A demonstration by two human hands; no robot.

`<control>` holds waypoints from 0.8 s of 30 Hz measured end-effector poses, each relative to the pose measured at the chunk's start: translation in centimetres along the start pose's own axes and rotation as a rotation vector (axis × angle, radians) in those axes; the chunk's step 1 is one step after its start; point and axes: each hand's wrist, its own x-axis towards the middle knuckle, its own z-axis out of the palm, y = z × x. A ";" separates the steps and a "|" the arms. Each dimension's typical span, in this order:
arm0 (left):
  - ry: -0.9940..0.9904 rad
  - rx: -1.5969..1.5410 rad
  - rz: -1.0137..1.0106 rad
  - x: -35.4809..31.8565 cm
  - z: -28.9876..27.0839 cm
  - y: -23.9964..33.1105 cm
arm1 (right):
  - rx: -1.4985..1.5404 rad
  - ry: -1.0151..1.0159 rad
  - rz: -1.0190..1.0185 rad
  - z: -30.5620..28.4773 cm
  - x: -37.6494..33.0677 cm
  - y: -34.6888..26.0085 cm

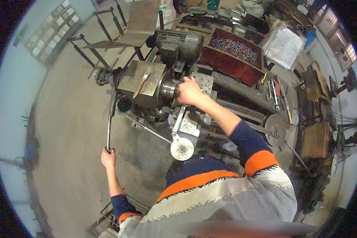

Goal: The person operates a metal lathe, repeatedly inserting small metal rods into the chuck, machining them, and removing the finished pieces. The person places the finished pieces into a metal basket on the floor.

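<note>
My left hand [108,157] is wrapped round the lower part of a long metal lever [109,129]. The lever runs up to the left end of a greasy lathe-like machine. Beside the shiny round spindle [169,89], my right hand [189,91] is closed with its fingers bent; what lies inside them is hidden. A drilled metal block [203,82] sits just right of that hand. On the flat metal cover [155,70] left of the spindle lies a brush with a wooden handle [139,86]. Below my right hand, a metal arm leads to a round pale handwheel [182,148].
Behind the machine bed stands a dark red tray [234,71] full of small metal parts. An electric motor [180,43] is at the back left. Wrenches [274,95] and other tools lie at the right, near a large round disc [275,129]. A metal chair [137,25] stands at the far left.
</note>
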 end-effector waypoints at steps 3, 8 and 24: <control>-0.201 0.148 0.125 0.4 -5.7 3.8 | 0.519 0.322 -0.200 -1.1 -5.4 1.4; -0.324 -1.009 0.393 -0.5 -12.7 17.5 | 0.775 0.327 -0.232 -1.1 -12.8 1.3; -0.848 -1.302 1.217 -8.1 -15.0 38.6 | 0.789 0.557 -0.020 -5.0 -21.6 1.0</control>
